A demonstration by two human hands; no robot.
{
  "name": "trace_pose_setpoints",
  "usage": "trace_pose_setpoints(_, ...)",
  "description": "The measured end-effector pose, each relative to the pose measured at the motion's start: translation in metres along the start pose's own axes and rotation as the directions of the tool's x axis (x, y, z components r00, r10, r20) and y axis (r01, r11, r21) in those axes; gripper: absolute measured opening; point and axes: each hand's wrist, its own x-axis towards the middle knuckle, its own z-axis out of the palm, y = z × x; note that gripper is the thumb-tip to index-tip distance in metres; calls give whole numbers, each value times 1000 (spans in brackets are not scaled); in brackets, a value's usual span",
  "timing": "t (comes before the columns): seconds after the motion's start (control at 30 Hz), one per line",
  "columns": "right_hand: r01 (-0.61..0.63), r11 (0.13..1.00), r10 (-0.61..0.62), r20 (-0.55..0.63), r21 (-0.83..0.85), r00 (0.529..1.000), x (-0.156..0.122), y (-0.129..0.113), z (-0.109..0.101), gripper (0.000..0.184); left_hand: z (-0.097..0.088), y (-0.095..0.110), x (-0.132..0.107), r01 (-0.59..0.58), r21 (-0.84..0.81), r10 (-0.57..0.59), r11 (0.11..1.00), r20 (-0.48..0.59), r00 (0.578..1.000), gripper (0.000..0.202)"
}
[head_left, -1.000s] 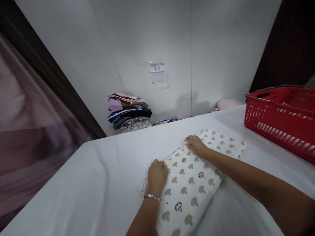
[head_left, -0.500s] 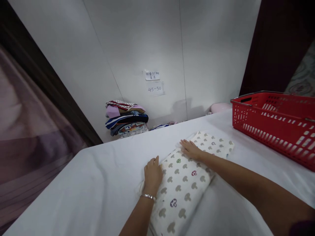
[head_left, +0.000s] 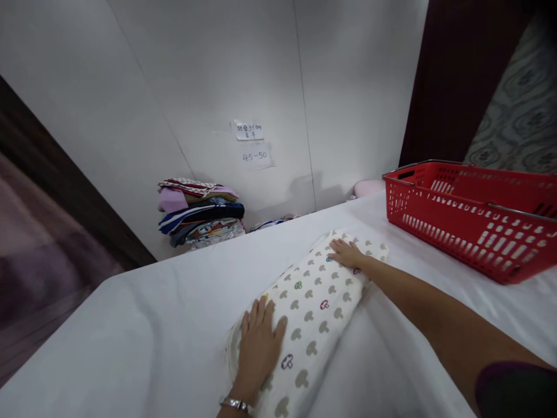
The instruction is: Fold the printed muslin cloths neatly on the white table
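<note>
A folded cream cloth printed with small mushrooms (head_left: 314,302) lies on the white-covered table (head_left: 165,325). My left hand (head_left: 257,342) rests flat on its near end, fingers stretched out and a little apart, a metal bracelet at the wrist. My right hand (head_left: 346,253) lies flat on the cloth's far end, fingers extended, the arm reaching in from the lower right. Neither hand grips the cloth.
A red plastic basket (head_left: 470,217) with metal handles stands on the table at the right. A stack of folded clothes (head_left: 198,212) sits beyond the table against the white wall, under two paper notes (head_left: 250,142). A pink object (head_left: 368,187) shows behind the table's far edge.
My left hand, curled at the cloth's left edge a second ago, now lies flat on its near end. My right hand slid toward the far end. The view swung right.
</note>
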Motion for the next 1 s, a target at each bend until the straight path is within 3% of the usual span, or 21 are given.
trace_pose_setpoints(0.27,-145,989,145,5,22,989,-30,58,-8,65,0,0,0,-4,8,4,1000,-13,1000,56)
trace_pose_setpoints(0.47,-169,975,175,-33,145,984,-28,64,-11,57,-2,0,2,12,-64,-11,998,19,1000,57)
trace_pose_setpoints(0.57,-237,942,272,-124,238,954,-40,69,-18,50,-10,0,6,50,-147,-43,988,54,998,56)
trace_pose_setpoints(0.63,-322,893,386,-169,314,907,-55,77,-22,49,-22,4,4,86,-211,-75,974,61,995,54)
trace_pose_setpoints(0.7,-414,819,510,-173,398,843,-73,86,-23,48,-36,11,-6,66,-256,-54,964,55,997,50)
trace_pose_setpoints(0.8,-505,681,645,-110,530,756,-94,90,-24,48,-54,27,-39,-108,-248,127,963,59,990,49)
trace_pose_setpoints(0.9,-534,547,694,7,645,720,-100,81,-25,47,-59,41,-79,-248,-182,266,952,86,960,58)
trace_pose_setpoints(1.0,-545,460,703,87,701,706,-95,67,-25,49,-55,51,-105,-253,-109,264,961,100,959,68)
